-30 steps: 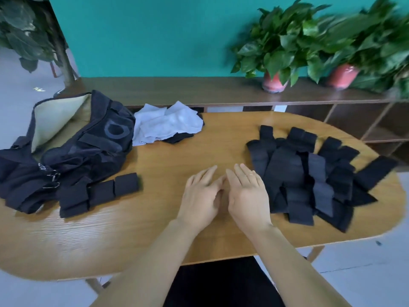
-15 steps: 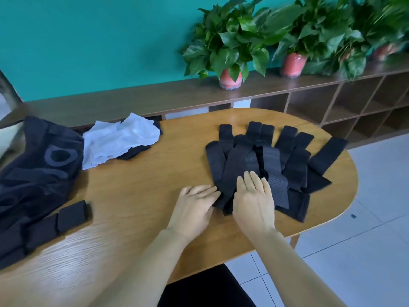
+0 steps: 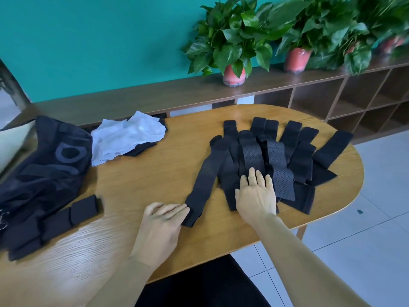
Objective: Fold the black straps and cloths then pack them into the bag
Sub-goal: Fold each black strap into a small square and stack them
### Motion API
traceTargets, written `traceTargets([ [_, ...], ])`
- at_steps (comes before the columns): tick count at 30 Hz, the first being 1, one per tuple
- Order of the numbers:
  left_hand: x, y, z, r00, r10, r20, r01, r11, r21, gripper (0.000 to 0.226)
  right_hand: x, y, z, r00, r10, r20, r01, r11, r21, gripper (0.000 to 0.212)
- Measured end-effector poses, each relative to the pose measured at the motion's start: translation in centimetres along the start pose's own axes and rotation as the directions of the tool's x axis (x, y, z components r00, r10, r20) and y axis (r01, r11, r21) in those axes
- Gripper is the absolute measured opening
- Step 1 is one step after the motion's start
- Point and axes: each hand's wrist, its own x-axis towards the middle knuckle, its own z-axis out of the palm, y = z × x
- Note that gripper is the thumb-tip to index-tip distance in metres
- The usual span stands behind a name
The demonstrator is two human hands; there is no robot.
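A: In the head view, where are the straps, and how near to an edge?

B: The pile of black straps (image 3: pixel 274 156) lies spread like a fan on the right half of the wooden surface (image 3: pixel 141 182). Its outer ends come near the rounded right edge, and the near ends come close to the front edge. One long strap (image 3: pixel 204 182) lies apart from the pile to the left, slanting toward the front edge.

A: What do the hands do?

B: The left hand (image 3: pixel 162 222) lies at the near end of this long strap. Its fingertips touch the strap end; I cannot tell if they pinch it, the fingers look only lightly bent. The right hand (image 3: pixel 256 196) lies flat on the near part of the pile, with fingers straight and a little spread, pressing down.

A: And the bag?

B: The black bag (image 3: pixel 44 165) sits at the far left, partly out of the picture. Just in front of it are folded straps (image 3: pixel 55 222) in a short row, near the front-left edge. Behind, beside the bag, a white cloth (image 3: pixel 126 138) lies on a black cloth (image 3: pixel 141 149), close to the back edge.

A: Is there open room?

B: Yes, a bare band of wood runs through the middle, between the bag side and the pile. Behind the surface is a low shelf (image 3: pixel 332 100) with potted plants (image 3: pixel 234 45) on top, and on the right is tiled floor (image 3: pixel 365 251).
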Motion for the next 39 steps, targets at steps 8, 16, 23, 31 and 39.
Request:
traceTargets([
  [8, -2.5, 2.4, -2.4, 0.989, -0.127, 0.079, 0.126, 0.992, 0.011, 0.055, -1.0, -1.6, -1.6, 0.976, -0.067, -0.205, 0.084, 0.994, 0.071, 0.046],
  [16, -1.2, -0.6, -2.6, 0.988, -0.142, 0.055, 0.148, 0.978, -0.149, 0.023, -4.0, -6.1, -2.1, 0.822, -0.495, -0.281, 0.544, 0.829, 0.13, 0.018],
  [23, -1.1, -0.6, -1.7, 0.99, 0.007, 0.138, 0.02, 0.981, -0.195, 0.026, -3.0, -7.3, -0.6, 0.835, -0.547, -0.064, 0.545, 0.837, -0.037, 0.036],
  [31, -1.4, 0.1, -0.5, 0.996, -0.064, 0.069, 0.079, 0.97, -0.23, 0.024, 2.4, -8.4, -1.7, 0.856, -0.494, 0.149, 0.51, 0.855, -0.093, 0.047],
  [39, -1.5, 0.6, -0.3, 0.996, -0.076, 0.052, 0.085, 0.978, -0.188, 0.023, 6.9, -9.9, -1.7, 0.841, -0.476, 0.258, 0.506, 0.861, -0.06, 0.056],
])
